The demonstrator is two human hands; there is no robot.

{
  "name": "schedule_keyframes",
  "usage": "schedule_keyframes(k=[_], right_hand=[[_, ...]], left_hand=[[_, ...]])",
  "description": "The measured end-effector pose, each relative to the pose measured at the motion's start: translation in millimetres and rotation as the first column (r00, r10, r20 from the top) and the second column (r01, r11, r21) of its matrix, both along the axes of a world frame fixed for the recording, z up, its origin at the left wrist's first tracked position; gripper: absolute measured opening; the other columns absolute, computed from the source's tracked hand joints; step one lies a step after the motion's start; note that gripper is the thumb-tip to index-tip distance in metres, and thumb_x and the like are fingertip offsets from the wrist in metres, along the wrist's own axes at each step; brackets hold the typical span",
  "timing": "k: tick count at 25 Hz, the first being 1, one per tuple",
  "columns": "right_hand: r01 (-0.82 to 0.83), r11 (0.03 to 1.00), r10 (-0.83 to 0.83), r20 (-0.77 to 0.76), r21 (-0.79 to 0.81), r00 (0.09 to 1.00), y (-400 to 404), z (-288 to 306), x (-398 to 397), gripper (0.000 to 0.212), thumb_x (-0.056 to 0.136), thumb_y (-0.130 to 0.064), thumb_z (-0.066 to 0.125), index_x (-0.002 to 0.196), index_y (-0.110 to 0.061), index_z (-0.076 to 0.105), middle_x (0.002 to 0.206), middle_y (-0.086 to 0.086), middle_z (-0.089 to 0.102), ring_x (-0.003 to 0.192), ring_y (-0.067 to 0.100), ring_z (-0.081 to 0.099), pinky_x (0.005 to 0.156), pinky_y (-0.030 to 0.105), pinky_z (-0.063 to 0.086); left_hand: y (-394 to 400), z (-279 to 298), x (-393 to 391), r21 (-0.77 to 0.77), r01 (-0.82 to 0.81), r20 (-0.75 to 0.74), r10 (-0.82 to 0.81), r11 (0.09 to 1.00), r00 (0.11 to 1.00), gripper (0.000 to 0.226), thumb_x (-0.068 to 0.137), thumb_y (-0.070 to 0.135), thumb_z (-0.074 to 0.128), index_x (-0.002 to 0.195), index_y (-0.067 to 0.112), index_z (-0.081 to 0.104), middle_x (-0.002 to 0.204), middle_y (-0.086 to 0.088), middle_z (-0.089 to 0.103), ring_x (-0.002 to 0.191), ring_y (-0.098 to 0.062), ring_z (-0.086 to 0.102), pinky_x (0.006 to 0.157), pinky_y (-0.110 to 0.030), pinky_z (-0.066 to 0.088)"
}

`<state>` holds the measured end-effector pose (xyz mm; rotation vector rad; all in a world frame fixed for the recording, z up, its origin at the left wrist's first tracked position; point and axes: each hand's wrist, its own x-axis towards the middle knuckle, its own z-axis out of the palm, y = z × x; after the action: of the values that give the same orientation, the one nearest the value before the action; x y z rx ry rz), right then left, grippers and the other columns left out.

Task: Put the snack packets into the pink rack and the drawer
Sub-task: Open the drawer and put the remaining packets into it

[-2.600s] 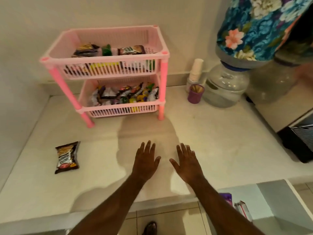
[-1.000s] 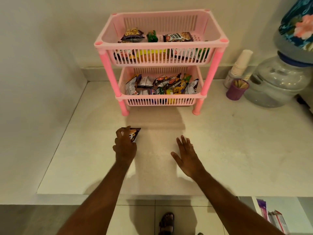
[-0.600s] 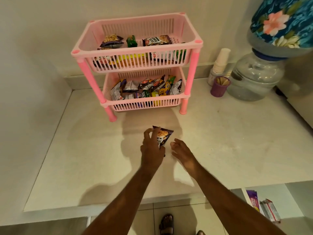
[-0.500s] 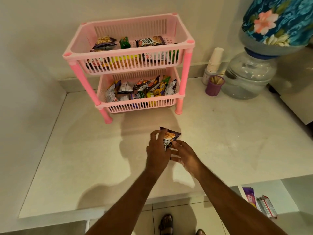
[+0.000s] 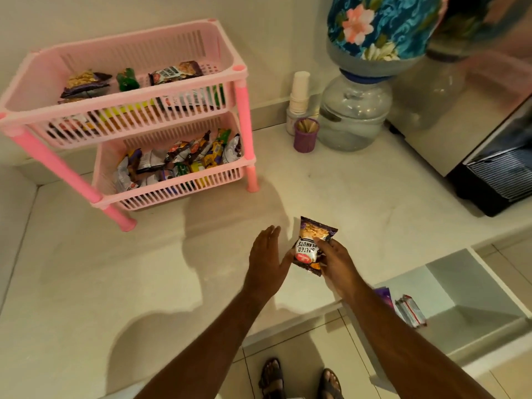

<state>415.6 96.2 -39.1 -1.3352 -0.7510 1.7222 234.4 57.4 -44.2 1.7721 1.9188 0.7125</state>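
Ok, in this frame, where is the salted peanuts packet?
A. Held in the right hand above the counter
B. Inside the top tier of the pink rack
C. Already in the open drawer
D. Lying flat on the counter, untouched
A: the right hand grips the salted peanuts packet above the counter, while the left hand is open beside it, short of the open drawer.

Your right hand [image 5: 335, 262] grips the peanut packet [image 5: 312, 245] above the counter [image 5: 144, 269], fingers curled round its right edge. Your left hand [image 5: 266, 256] is just left of the packet, fingers straight and together, its thumb by the packet's lower edge. Both forearms reach forward.
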Motion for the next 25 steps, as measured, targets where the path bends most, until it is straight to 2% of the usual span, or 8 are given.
schedule_keyframes(k=[4,7,9,11,14,17,21,25], right_hand=[[0.146,0.989,-0.144,0.078,-0.024,0.987,-9.7,-3.0,77.1,0.025,0.099,-0.023,0.059,0.119,-0.012,0.069,0.108,0.014,0.077,0.091,0.028,0.076,0.071,0.033,0.061],[0.272,0.961,-0.266,0.107,-0.041,0.958,-22.0,-8.2,132.8,0.025,0.097,-0.027,0.058,0.116,-0.013,0.069,0.104,0.013,0.077,0.085,0.025,0.076,0.063,0.031,0.060],[0.367,0.928,-0.361,0.079,-0.067,0.929,-34.2,-16.6,168.2,0.032,0.098,-0.025,0.055,0.122,-0.007,0.066,0.106,0.018,0.075,0.089,0.031,0.074,0.077,0.044,0.062],[0.448,0.890,-0.437,0.122,-0.080,0.891,-48.8,-28.5,201.0,0.038,0.100,-0.025,0.051,0.128,-0.003,0.061,0.113,0.024,0.070,0.098,0.038,0.069,0.093,0.053,0.053],[0.515,0.854,-0.495,0.182,-0.079,0.849,-69.0,-42.0,231.7,0.043,0.101,-0.033,0.054,0.132,-0.003,0.059,0.118,0.023,0.069,0.101,0.038,0.068,0.093,0.050,0.052],[0.474,0.868,-0.423,0.284,-0.145,0.861,-77.8,-50.8,250.5,0.051,0.095,-0.040,0.065,0.134,-0.009,0.058,0.121,0.018,0.070,0.108,0.036,0.070,0.098,0.052,0.054],[0.362,0.900,-0.200,0.507,-0.244,0.838,-71.6,-67.4,265.2,0.044,0.091,-0.027,0.074,0.125,-0.004,0.057,0.108,0.015,0.073,0.087,0.027,0.075,0.073,0.041,0.063],[0.065,0.939,0.197,0.684,-0.337,0.702,-59.4,-88.6,261.5,0.055,0.092,-0.027,0.071,0.132,-0.003,0.043,0.117,0.014,0.064,0.107,0.032,0.067,0.089,0.043,0.056]], left_hand=[[12.8,-25.3,21.0,-0.122,0.086,-0.208,-0.110,0.989,0.972,0.071,0.104,0.050,0.039,0.162,0.017,0.014,0.170,-0.007,0.011,0.157,-0.028,0.007,0.127,-0.045,0.011],[22.4,-35.2,39.4,-0.153,0.164,-0.294,-0.203,0.974,0.934,0.072,0.104,0.050,0.036,0.162,0.017,0.010,0.170,-0.008,0.007,0.157,-0.030,0.005,0.127,-0.048,0.009],[30.3,-36.7,59.8,-0.160,0.212,-0.343,-0.256,0.964,0.904,0.071,0.104,0.050,0.036,0.162,0.016,0.013,0.170,-0.009,0.009,0.157,-0.031,0.007,0.126,-0.050,0.011],[39.5,-35.6,83.6,-0.162,0.249,-0.367,-0.293,0.955,0.883,0.070,0.104,0.050,0.035,0.162,0.016,0.016,0.169,-0.011,0.012,0.156,-0.032,0.009,0.126,-0.052,0.013],[52.9,-34.8,115.6,-0.149,0.289,-0.363,-0.324,0.946,0.874,0.069,0.103,0.049,0.037,0.161,0.015,0.021,0.168,-0.012,0.016,0.156,-0.034,0.012,0.125,-0.054,0.014],[62.8,-41.8,146.2,-0.155,0.322,-0.383,-0.357,0.934,0.852,0.069,0.103,0.052,0.036,0.161,0.016,0.021,0.168,-0.012,0.016,0.156,-0.034,0.011,0.125,-0.056,0.013],[72.9,-54.9,171.9,-0.134,0.313,-0.449,-0.339,0.940,0.827,0.070,0.103,0.057,0.031,0.160,0.017,0.023,0.168,-0.011,0.018,0.155,-0.034,0.015,0.124,-0.059,0.014],[76.7,-69.5,172.1,-0.070,0.293,-0.488,-0.289,0.953,0.824,0.073,0.102,0.062,0.023,0.161,0.020,0.018,0.170,-0.006,0.011,0.157,-0.029,0.010,0.124,-0.058,0.012]])
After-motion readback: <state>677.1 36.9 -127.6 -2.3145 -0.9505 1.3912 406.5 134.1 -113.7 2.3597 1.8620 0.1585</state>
